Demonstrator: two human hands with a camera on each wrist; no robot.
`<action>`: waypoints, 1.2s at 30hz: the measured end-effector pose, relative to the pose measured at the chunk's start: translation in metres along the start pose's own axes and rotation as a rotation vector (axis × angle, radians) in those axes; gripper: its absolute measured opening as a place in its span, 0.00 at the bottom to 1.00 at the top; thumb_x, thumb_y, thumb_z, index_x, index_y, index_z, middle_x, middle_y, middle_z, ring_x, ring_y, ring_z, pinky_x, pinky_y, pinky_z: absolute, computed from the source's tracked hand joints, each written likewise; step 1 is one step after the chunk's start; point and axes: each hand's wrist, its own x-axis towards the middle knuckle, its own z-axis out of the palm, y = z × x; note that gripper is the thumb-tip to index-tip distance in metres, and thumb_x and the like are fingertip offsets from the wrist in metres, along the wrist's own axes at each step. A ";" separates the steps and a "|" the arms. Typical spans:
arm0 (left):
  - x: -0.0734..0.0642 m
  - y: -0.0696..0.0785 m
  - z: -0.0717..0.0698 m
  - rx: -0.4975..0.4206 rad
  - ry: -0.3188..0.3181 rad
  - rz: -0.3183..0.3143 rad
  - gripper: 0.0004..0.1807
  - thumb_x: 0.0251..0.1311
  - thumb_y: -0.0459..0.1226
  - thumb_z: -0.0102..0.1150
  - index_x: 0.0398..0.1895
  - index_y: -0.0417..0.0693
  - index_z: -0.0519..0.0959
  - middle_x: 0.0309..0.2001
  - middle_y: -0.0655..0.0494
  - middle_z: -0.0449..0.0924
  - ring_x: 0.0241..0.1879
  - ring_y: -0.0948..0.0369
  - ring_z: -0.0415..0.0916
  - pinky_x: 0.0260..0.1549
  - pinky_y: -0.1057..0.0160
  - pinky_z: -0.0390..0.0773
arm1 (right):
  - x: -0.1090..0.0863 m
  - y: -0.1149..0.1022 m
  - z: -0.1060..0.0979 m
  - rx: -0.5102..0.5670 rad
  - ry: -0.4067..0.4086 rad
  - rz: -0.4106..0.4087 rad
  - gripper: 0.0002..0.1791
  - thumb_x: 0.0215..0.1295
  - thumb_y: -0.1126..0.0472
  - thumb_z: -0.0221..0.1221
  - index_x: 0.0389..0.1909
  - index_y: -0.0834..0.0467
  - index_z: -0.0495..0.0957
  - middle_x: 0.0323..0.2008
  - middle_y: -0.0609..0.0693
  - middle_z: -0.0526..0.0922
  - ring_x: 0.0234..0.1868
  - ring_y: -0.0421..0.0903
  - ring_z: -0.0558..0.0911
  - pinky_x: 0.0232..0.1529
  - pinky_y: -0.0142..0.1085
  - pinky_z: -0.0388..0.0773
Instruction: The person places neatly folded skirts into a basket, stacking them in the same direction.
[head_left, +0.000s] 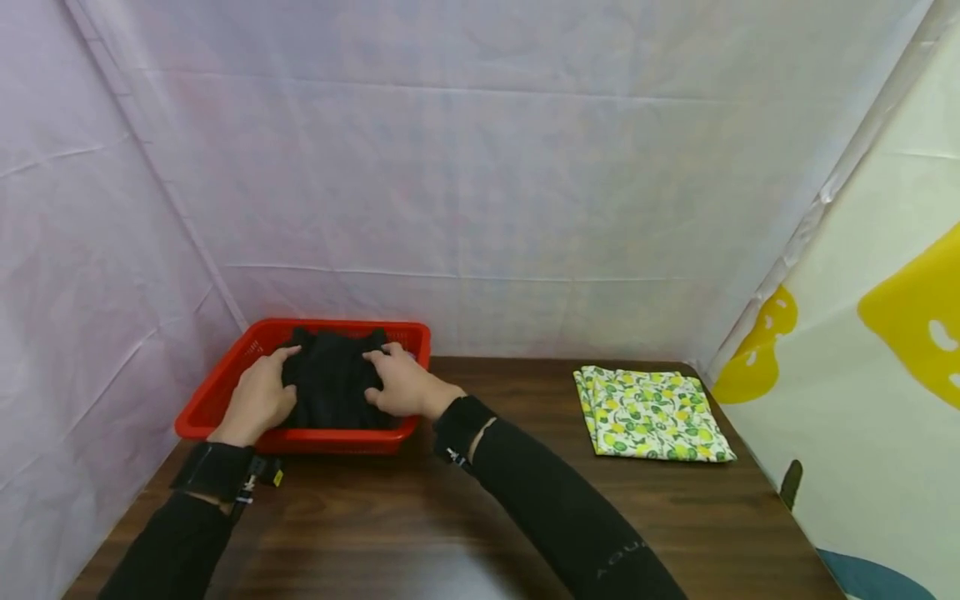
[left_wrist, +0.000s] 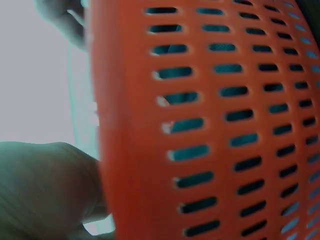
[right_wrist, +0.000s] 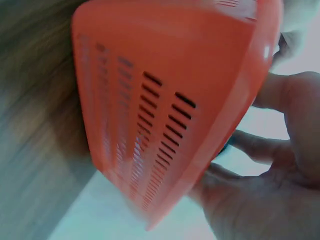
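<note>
A black folded cloth [head_left: 330, 379] lies inside a red plastic basket [head_left: 345, 439], its upper corners uneven. My left hand [head_left: 258, 396] rests at the cloth's left edge, index finger and thumb spread apart. On the opposite side my right hand [head_left: 401, 382] touches the cloth with spread fingers, its wrist over the basket's right rim. The left wrist view is mostly filled by the slotted basket wall [left_wrist: 132, 130], with part of a hand [left_wrist: 45, 185] beside it. Over the rim in the right wrist view reach the right fingers [right_wrist: 257, 145]; their tips are mostly hidden by the basket [right_wrist: 165, 100].
On the right of the brown wooden table [head_left: 480, 517] lies a folded cloth with a lemon print [head_left: 656, 414]. White curtains [head_left: 465, 183] stand behind and left of the table, and a curtain with yellow shapes [head_left: 847, 400] hangs at the right.
</note>
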 end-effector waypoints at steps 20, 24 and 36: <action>-0.007 0.027 0.032 0.017 0.026 0.052 0.26 0.78 0.37 0.73 0.74 0.37 0.85 0.73 0.22 0.79 0.71 0.26 0.79 0.64 0.22 0.82 | -0.038 0.042 0.006 0.038 0.171 -0.115 0.29 0.89 0.57 0.64 0.84 0.58 0.77 0.86 0.61 0.73 0.84 0.57 0.77 0.88 0.47 0.75; -0.009 0.034 0.038 -0.001 0.033 0.078 0.25 0.78 0.38 0.73 0.74 0.39 0.86 0.72 0.24 0.81 0.71 0.26 0.79 0.66 0.22 0.81 | -0.047 0.052 0.007 0.069 0.229 -0.149 0.28 0.87 0.58 0.65 0.82 0.60 0.78 0.84 0.62 0.75 0.83 0.57 0.79 0.87 0.49 0.76; -0.023 0.056 0.053 -0.044 0.067 0.148 0.23 0.79 0.40 0.74 0.72 0.42 0.88 0.70 0.29 0.85 0.61 0.35 0.88 0.57 0.29 0.89 | -0.096 0.079 0.007 0.152 0.325 -0.131 0.27 0.85 0.61 0.66 0.80 0.61 0.80 0.80 0.63 0.79 0.82 0.60 0.80 0.84 0.55 0.78</action>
